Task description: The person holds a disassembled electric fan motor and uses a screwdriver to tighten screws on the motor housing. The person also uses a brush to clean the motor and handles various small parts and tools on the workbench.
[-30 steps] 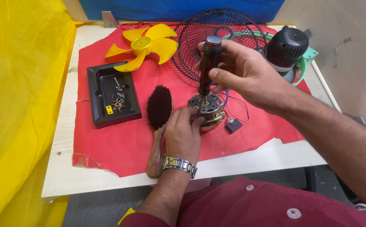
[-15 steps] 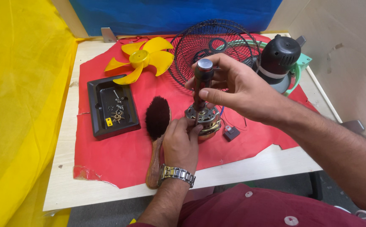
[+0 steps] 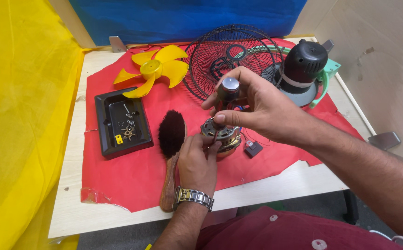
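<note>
head view: the fan motor (image 3: 223, 134) sits on the red cloth (image 3: 118, 180) near the middle of the table (image 3: 275, 185), with thin wires trailing from it to a small dark block (image 3: 253, 149) just beside it on the right. your left hand (image 3: 197, 159) rests against the motor's near side, fingers curled onto its metal casing and steadying it; a metal watch (image 3: 193, 197) sits on that wrist. your right hand (image 3: 252, 104) is closed around the dark handle of a screwdriver (image 3: 226, 95), which stands roughly upright over the motor with its silver cap on top and its tip down at the motor's upper face. just left of your left hand lies a wooden-handled brush (image 3: 171, 143) with dark bristles, its handle pointing toward you. farther left is a black tray (image 3: 103, 134) holding small screws and bits. behind, a yellow fan blade (image 3: 152, 69) lies near the far edge, next to a black wire fan guard (image 3: 231, 55) leaning upright, and to the right of that a black motor housing (image 3: 303, 60) on a pale green base.
</note>
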